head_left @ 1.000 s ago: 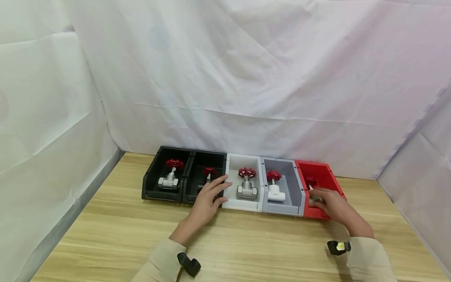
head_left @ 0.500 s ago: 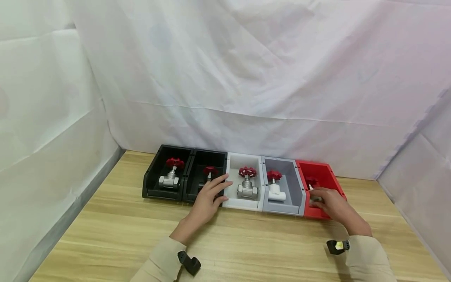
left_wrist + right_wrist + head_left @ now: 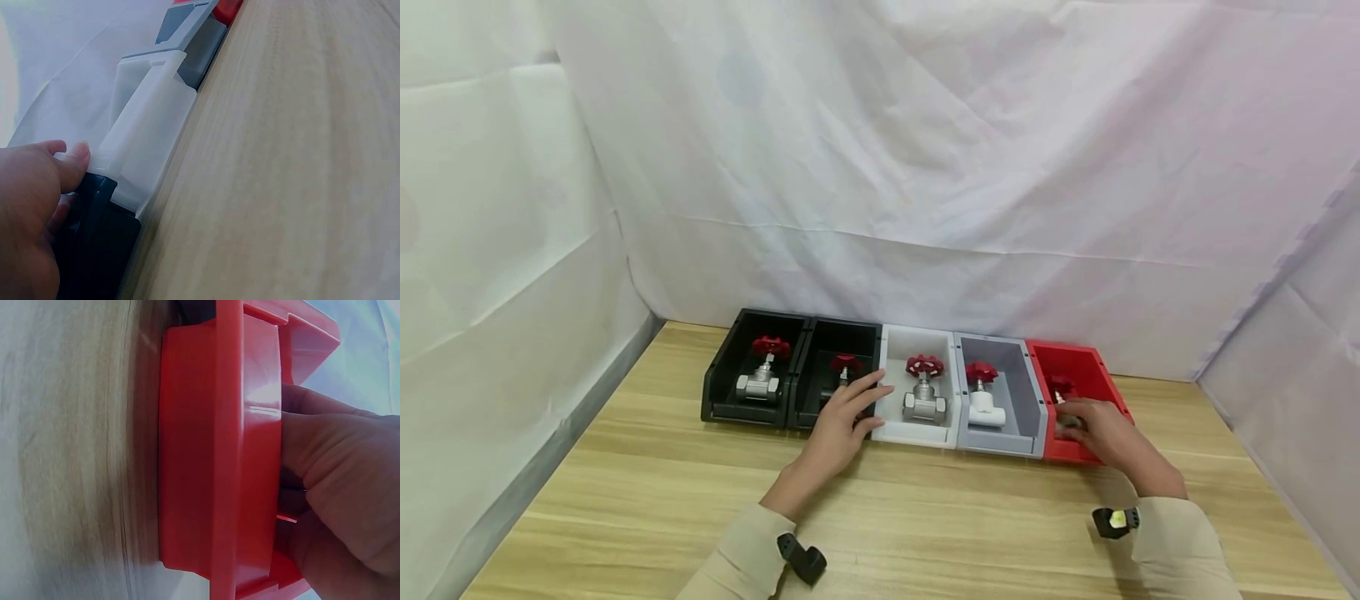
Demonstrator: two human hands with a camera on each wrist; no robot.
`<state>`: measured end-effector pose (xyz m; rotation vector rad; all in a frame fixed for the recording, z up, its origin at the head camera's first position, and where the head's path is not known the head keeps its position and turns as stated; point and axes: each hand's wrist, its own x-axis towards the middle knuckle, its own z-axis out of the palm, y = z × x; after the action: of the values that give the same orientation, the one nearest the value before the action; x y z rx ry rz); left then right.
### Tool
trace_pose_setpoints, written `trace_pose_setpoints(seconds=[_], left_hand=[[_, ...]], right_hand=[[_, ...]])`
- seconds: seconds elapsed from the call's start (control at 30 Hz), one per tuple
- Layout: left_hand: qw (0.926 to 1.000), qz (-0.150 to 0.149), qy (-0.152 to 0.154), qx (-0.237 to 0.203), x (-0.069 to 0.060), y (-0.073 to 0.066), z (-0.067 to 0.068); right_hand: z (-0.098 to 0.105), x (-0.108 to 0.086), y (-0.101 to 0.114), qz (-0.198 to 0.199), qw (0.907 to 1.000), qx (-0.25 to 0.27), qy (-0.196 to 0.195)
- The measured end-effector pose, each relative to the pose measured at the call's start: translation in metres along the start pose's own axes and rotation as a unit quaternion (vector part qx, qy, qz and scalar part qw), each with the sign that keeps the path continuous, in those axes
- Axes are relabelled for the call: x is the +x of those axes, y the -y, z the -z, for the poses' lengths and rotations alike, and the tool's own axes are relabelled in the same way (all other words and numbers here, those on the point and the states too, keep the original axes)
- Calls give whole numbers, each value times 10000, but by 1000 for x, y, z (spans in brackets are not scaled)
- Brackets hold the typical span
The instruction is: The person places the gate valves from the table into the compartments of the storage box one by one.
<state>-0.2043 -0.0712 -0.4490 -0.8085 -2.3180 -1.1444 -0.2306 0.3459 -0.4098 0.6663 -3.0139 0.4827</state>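
Observation:
My right hand (image 3: 1101, 433) reaches over the front lip of the red bin (image 3: 1078, 362) and grips the body of a valve with a red handwheel (image 3: 1062, 387). The right wrist view shows the hand (image 3: 350, 481) behind the bin's front wall, which hides its fingertips. My left hand (image 3: 838, 429) lies with extended fingers over the edge between a black bin (image 3: 827, 337) and the white bin (image 3: 898, 342). In the left wrist view its thumb (image 3: 76, 159) touches the white bin's front corner. Partly behind this hand is another valve (image 3: 846, 365).
A silver valve (image 3: 925, 404) sits in the white bin, a white valve (image 3: 987, 412) in the grey bin (image 3: 1015, 367), and a silver valve (image 3: 760, 385) in the leftmost black bin (image 3: 721, 383). The joined row stands on a wooden table (image 3: 925, 517) before a white cloth (image 3: 880, 167).

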Motion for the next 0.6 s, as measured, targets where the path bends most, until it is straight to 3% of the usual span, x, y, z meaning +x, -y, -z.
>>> trace_pose_setpoints(seconds=[0.27,0.5,0.6], left_hand=[[9998,78,201,59,2,1,4],[9945,350,828,542,4,-11,23],[9916,353,942,813,4,-20,34]], right_hand=[[1,-3,7,84,9992,-304,-255],[8,-8,22,329,9978,-400,-425],[12,-14,32,291,9974,-429,-501]])
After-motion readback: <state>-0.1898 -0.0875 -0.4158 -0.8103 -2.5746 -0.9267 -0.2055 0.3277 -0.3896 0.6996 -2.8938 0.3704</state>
